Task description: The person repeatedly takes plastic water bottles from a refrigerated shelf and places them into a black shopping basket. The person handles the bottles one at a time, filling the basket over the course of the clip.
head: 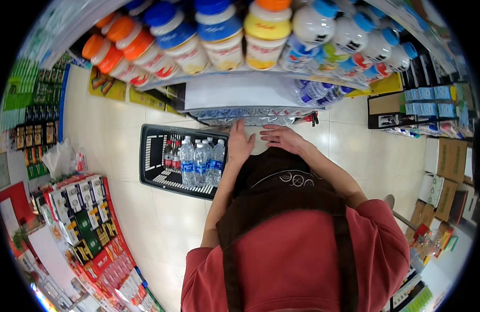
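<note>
My left hand (pixel 241 140) is held above the floor in front of the lower shelf, its fingers apart and nothing in it. My right hand (pixel 284 137) hovers opposite, palm turned inward, fingers a little spread and also without anything. Beside my left forearm a dark plastic shopping basket (pixel 185 130) rests on the floor. Several clear water bottles (pixel 201 163) with blue labels stand in it, next to small red-labelled bottles (pixel 172 156) of dark drink. Just beyond my fingertips, packed clear bottles (pixel 247 112) fill the lowest shelf level.
Drink bottles (pixel 224 39) with coloured caps line the upper shelf. Below, a white shelf board (pixel 240 91) carries purple-labelled bottles (pixel 314 93) at its right end. Stacked boxed goods (pixel 83 210) stand at left, cardboard cartons (pixel 450 160) at right. Pale tiled floor (pixel 165 230) runs between.
</note>
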`<state>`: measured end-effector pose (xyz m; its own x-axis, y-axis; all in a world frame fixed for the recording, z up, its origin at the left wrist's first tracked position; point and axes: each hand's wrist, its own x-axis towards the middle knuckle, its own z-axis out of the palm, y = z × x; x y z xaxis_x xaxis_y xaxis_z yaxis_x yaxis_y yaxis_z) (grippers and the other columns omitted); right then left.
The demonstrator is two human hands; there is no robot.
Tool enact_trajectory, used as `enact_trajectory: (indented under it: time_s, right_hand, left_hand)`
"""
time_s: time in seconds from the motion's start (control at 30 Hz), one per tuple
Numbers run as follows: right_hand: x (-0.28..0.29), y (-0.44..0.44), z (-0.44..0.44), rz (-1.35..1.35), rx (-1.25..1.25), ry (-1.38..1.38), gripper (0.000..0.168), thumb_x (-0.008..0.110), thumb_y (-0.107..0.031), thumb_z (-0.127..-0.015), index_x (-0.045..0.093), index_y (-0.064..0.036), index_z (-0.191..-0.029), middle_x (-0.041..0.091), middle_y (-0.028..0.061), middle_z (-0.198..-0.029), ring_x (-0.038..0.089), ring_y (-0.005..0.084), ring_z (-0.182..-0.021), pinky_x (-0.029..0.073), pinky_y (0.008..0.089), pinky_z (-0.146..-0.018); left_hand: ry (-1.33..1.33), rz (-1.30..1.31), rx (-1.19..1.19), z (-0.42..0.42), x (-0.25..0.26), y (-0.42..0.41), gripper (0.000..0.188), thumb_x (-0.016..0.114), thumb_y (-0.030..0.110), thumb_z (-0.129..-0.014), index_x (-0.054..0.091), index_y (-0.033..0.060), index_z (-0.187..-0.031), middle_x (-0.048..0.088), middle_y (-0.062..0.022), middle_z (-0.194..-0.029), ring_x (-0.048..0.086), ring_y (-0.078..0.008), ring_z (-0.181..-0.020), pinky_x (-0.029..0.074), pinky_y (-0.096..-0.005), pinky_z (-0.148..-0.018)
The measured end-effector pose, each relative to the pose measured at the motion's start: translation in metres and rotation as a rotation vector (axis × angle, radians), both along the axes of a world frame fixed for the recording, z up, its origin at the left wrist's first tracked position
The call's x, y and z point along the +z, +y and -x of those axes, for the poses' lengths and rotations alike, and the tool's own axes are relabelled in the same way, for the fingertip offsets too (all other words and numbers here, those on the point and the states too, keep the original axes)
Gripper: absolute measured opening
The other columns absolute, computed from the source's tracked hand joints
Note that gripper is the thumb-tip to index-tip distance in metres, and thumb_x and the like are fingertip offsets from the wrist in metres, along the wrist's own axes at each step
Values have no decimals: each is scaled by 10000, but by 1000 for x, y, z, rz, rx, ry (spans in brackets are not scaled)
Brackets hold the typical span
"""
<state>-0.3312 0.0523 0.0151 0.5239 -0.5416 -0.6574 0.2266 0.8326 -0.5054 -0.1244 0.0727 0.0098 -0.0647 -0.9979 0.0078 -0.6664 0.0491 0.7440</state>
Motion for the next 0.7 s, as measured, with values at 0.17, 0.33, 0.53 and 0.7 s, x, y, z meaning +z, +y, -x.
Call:
enact_trajectory:
  time_s: [0.17, 0.33, 0.53, 0.7]
  right_hand:
    - [12, -1, 47, 150, -318, 114, 449, 480, -76, -910, 389, -26, -1347, 531, 123, -1269, 515, 223, -1162, 440, 351, -917]
    - [8, -8, 83, 298, -548, 354, 557, 532, -88, -872, 323, 32, -1374, 436, 145, -1346, 488, 222, -1158, 451, 335, -893]
    - [7, -22, 102, 393, -567, 419, 659, 523, -53, -806, 260, 45, -1402, 478, 150, -1282, 508, 186, -1068, 430, 284, -848]
    - [29, -29, 104, 353, -498, 400, 670, 513, -35, -789, 259, 36, -1404, 549, 110, -1152, 483, 146, -879, 410, 274, -777]
  left_hand:
    - [-8, -28, -192, 65, 21, -34, 624, 683, 183, -743, 422, 23, -1287, 489, -222, -1229, 495, -401, -1111, 435, -427, -911]
    - [61, -117, -291, 118, 33, -67, 655, 675, 236, -759, 394, 16, -1309, 479, -237, -1253, 492, -409, -1127, 425, -429, -925]
    - [115, -52, -280, 165, 20, -98, 784, 716, 197, -702, 311, -4, -1343, 441, -238, -1272, 495, -408, -1120, 443, -440, -901]
    - [108, -57, -201, 185, 21, -109, 788, 732, 176, -668, 338, -32, -1318, 473, -254, -1240, 491, -414, -1122, 437, -433, -917]
